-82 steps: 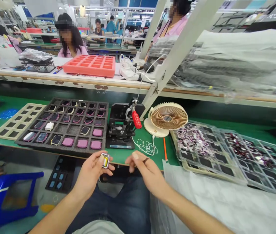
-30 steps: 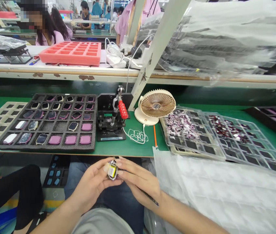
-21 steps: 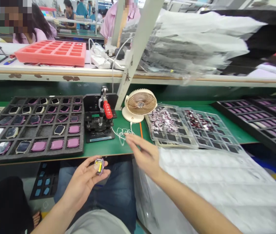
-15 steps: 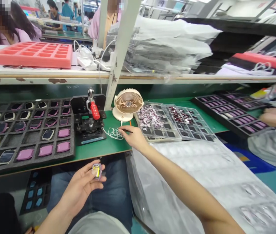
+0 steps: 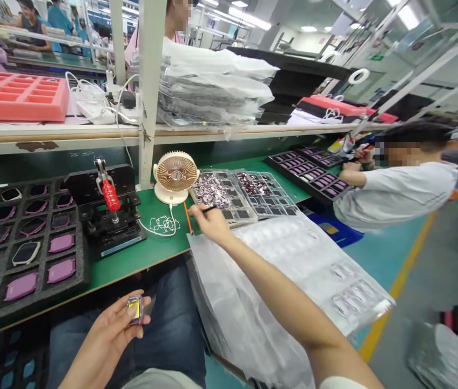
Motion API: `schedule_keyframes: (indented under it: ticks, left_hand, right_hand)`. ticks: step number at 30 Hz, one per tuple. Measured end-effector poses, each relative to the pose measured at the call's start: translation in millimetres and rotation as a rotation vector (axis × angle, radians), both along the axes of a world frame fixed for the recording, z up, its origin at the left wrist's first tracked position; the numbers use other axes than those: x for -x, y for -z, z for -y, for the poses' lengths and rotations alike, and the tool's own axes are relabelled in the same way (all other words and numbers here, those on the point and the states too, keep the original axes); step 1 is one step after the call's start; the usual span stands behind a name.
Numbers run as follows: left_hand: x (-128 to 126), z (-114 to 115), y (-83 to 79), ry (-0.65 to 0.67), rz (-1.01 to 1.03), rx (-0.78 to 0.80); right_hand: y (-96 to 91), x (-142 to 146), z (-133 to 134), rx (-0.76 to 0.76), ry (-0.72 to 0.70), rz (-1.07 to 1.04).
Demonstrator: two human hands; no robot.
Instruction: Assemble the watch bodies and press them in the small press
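Observation:
My left hand point(image 5: 109, 332) is over my lap. Its fingers are closed around a small purple watch case point(image 5: 135, 310) with a yellow patch inside. My right hand point(image 5: 213, 224) is above the green bench's front edge, with a thin dark pen-like tool point(image 5: 209, 209) pinched in its fingers; its exact kind cannot be made out. An orange stick point(image 5: 187, 217) lies just left of that hand. Beyond it are two clear compartment trays of small parts: one with pinkish pieces point(image 5: 213, 190), the other with dark red pieces point(image 5: 253, 185).
A black clamp press with a red handle point(image 5: 110, 194) stands left of a beige fan point(image 5: 176, 175). A dark foam tray point(image 5: 82, 270) of watches fills the left. White plastic sheets point(image 5: 253, 270) stack beneath my right arm. A co-worker point(image 5: 399, 183) sits at the right.
The view has swung right, so the bench things appear farther left and the co-worker at the right now shows. My right hand has moved rightward from the white cable toward the parts trays.

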State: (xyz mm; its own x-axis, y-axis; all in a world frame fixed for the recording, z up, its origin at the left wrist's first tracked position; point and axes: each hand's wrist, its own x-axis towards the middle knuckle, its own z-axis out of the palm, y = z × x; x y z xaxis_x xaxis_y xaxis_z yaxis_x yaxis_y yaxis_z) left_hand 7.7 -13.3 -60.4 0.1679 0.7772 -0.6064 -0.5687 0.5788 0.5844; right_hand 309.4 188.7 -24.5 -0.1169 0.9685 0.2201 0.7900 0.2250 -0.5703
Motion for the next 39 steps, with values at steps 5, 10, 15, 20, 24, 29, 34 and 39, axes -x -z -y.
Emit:
schedule_keyframes:
  ticks: [5, 10, 15, 20, 24, 29, 34, 39]
  left_hand:
    - [-1, -1, -3.1, -0.018, -0.018, 0.027]
    - [-6, -4, -7.2, 0.012, 0.073, 0.025]
    - [-5, -3, 0.3, -0.021, 0.061, 0.021]
    - [-4, -4, 11.6, -0.079, 0.028, 0.011]
    - [-5, -8, 8.3, -0.085, 0.037, 0.001]
    - [-12, -14, -8.1, -0.110, 0.075, -0.029]
    - [-23, -19, -21.7, -0.247, 0.057, -0.150]
    - [-27, -20, -23.5, -0.368, 0.016, -0.260]
  right_hand:
    - [-23.3, -57, -44, 0.019, 0.230, 0.202]
    - [-10.6, -62, -75, 0.125, 0.286, 0.379]
    - [-2.7, -57, -79, 0.146, 0.311, 0.437]
    - [-8.7, -69, -74, 0.127, 0.335, 0.430]
    - [-18.3, -80, -71, 0.114, 0.355, 0.405]
    - [-34.5, -61, -42, 0.047, 0.267, 0.346]
    - [-28.8, 24, 51, -0.042, -0.207, 0.025]
    - [-20.7, 87, 131, -0.104, -0.637, -0.369]
